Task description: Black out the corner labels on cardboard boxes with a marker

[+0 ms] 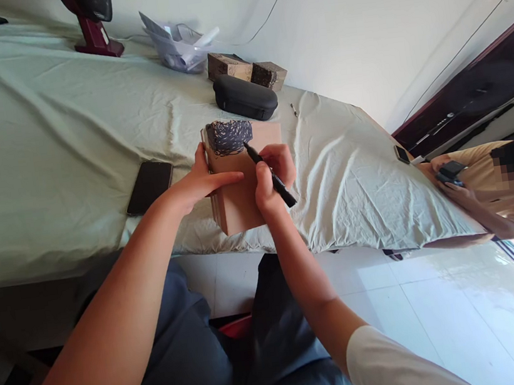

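A tan wooden block (pixel 239 204) lies at the near edge of the cloth-covered table (pixel 43 151), its far end scribbled black. My left hand (pixel 201 181) rests on the block's left side, fingers stretched flat across its top, steadying it. My right hand (pixel 271 175) is closed round a black marker (pixel 271 175), whose tip touches the block just below the black scribbled patch.
A black phone (pixel 149 184) lies left of the block. Behind it sit a black case (pixel 244 97), two wooden blocks (pixel 245 71), a clear container of papers (pixel 178 48) and a maroon stand (pixel 95 40). Another person (pixel 488 187) sits at the right holding a device.
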{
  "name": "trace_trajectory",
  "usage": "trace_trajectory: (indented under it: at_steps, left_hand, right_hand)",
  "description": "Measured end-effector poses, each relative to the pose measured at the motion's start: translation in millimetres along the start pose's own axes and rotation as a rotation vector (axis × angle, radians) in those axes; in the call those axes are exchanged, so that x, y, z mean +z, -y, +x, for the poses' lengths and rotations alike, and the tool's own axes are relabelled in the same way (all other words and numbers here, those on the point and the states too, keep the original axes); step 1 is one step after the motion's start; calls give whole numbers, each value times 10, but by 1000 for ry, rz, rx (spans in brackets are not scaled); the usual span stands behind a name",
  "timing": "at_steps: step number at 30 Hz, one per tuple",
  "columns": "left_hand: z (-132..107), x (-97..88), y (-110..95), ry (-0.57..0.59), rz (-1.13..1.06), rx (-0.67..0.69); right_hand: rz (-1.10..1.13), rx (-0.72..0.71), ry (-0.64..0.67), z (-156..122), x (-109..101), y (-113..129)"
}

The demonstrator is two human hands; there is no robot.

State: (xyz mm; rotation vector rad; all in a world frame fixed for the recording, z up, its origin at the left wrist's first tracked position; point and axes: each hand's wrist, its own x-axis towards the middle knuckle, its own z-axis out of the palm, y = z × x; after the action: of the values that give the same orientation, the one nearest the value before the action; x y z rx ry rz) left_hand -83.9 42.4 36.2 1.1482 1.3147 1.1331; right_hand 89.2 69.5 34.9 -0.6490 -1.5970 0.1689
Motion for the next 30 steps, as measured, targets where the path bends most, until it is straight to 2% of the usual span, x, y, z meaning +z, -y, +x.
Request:
trace_trajectory:
  at_steps: [4,7,8,10,14,16,19,23,27,30]
  left_hand:
    - [-73,37,-143,-21,-27,-88]
    - [-58,5,-158,-28,0,-83]
    - [-43,-19,-152,-28,11,-60]
    - [-14,-77,-140,-24,30,7]
    - [19,-191,-148,37,73,87]
    - [22,-222,-157,61,117,147]
    - [14,-235,-153,74,176,255]
    - [-3,-230,-128,70,191,280]
    - [11,-231,-116,69,178,274]
    - [60,-235,-106,56,157,285]
  right_hand:
    - [71,73,-114,-40,-60,-56]
    - [60,206,-208,-155,-358,-126]
    - [28,289,-201,-213,-498,-171]
    - [37,439,-127,-343,-800,-292]
    - [253,788,15,-558,-1344,-546]
    - [286,921,103,-602,-1543,-616]
    - [309,1030,186,-615,-1740,-655]
    - [344,1041,234,-628,-1810,-751]
    - [-167,802,446,-617,-1683,-997]
    - [-433,660,522,-555,-1561,-1174]
